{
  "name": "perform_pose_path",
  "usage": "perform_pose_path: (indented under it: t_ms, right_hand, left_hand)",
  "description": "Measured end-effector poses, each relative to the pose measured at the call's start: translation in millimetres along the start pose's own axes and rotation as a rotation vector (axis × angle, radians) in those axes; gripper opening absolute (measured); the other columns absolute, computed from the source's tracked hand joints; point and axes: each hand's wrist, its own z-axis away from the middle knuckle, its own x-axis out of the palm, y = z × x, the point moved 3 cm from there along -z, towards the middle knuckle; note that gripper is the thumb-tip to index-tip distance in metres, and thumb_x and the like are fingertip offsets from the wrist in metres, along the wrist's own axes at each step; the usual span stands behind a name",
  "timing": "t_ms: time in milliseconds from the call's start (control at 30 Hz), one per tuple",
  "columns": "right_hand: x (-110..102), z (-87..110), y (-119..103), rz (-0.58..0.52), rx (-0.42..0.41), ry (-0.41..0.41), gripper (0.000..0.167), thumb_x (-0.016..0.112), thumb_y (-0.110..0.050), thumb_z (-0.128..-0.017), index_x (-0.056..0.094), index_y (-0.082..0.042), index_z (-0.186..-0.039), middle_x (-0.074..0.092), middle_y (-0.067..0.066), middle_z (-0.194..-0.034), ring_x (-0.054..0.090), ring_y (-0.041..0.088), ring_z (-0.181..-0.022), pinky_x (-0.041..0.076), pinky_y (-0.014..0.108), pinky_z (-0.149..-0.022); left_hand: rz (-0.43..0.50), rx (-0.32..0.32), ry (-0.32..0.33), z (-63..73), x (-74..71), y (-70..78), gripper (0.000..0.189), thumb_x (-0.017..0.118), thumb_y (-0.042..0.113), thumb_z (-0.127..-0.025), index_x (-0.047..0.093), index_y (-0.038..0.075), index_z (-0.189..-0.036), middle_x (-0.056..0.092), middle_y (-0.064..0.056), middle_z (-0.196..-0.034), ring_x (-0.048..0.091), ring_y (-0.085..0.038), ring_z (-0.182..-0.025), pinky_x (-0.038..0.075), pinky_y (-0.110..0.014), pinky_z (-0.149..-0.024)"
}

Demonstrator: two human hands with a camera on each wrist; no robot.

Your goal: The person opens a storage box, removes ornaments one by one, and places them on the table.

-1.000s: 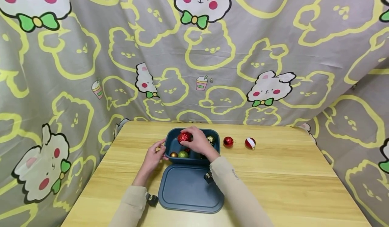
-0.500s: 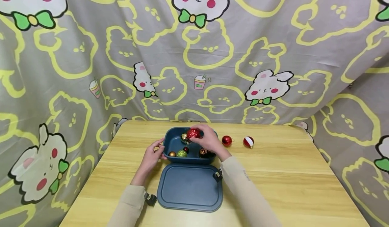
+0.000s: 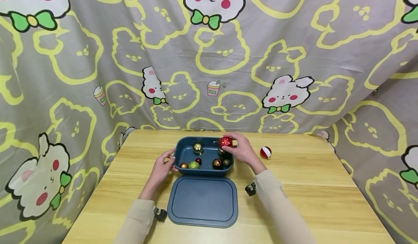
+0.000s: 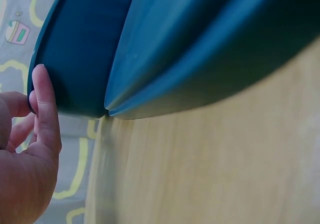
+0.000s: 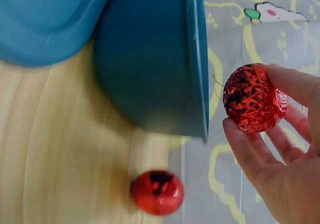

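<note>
In the head view my right hand (image 3: 241, 148) holds a red faceted Christmas bauble (image 3: 225, 141) above the right end of a dark blue plastic box (image 3: 204, 172). The right wrist view shows the thumb and fingers pinching this bauble (image 5: 254, 97), a thin hanging loop sticking out from it. My left hand (image 3: 162, 163) grips the box's left end at the rim; in the left wrist view one finger lies along the outer wall (image 4: 75, 53). Inside the box are several baubles, among them a gold one (image 3: 197, 148), a green one (image 3: 194, 165) and a copper one (image 3: 217, 164).
The blue lid (image 3: 202, 201) lies flat on the wooden table (image 3: 294, 197), in front of the box. Right of the box are a red-and-white bauble (image 3: 266, 152) and a shiny red bauble (image 5: 158, 192). A patterned curtain (image 3: 228, 106) hangs behind the table.
My right hand has carried the red faceted bauble rightward, from over the box's left part to its right end, uncovering the baubles inside. My left hand stays at the box.
</note>
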Motion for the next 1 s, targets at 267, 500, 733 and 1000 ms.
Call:
perform_pose_path:
  t_ms: [267,500,733,1000]
  right_hand:
    - [-23,9.8,17,0.034,0.029,0.040,0.050,0.080,-0.020,-0.092,0.065,-0.008,-0.138,0.060,0.019,-0.136,0.060,0.037,-0.124,0.062,0.050,-0.094]
    - [-41,15.7,30,0.009,0.051,0.085,0.050,0.081,-0.017,-0.091,0.065,-0.006,-0.137,0.059,0.020,-0.134,0.061,0.038,-0.122,0.064,0.048,-0.093]
    - [-58,20.5,44,0.001,0.094,0.103,0.050,0.080,-0.014,-0.092,0.063,-0.004,-0.138,0.057,0.022,-0.134,0.060,0.040,-0.122,0.063,0.050,-0.095]
    - [-68,25.3,60,0.060,0.090,0.134,0.052,0.081,-0.015,-0.091,0.063,-0.002,-0.138,0.058,0.024,-0.135,0.059,0.041,-0.122,0.059,0.054,-0.100]
  left_hand:
    - [0.001,0.007,0.000,-0.4,-1.5,-0.6,0.045,0.051,0.001,-0.107,0.049,-0.001,-0.152,0.050,-0.018,-0.104,0.065,-0.011,-0.061,0.065,-0.025,-0.064]
    - [-0.007,0.001,-0.007,-0.5,-1.3,-0.8,0.045,0.051,0.002,-0.107,0.049,0.001,-0.152,0.049,-0.016,-0.103,0.065,-0.011,-0.062,0.065,-0.028,-0.065]
    - [-0.003,-0.006,-0.001,-0.1,-1.7,0.1,0.045,0.052,0.003,-0.107,0.049,0.001,-0.152,0.048,-0.014,-0.103,0.065,-0.011,-0.061,0.065,-0.028,-0.065]
    - [0.010,-0.002,-0.002,-0.2,-0.9,0.1,0.045,0.052,0.002,-0.107,0.049,0.000,-0.152,0.048,-0.014,-0.103,0.065,-0.011,-0.062,0.064,-0.025,-0.064]
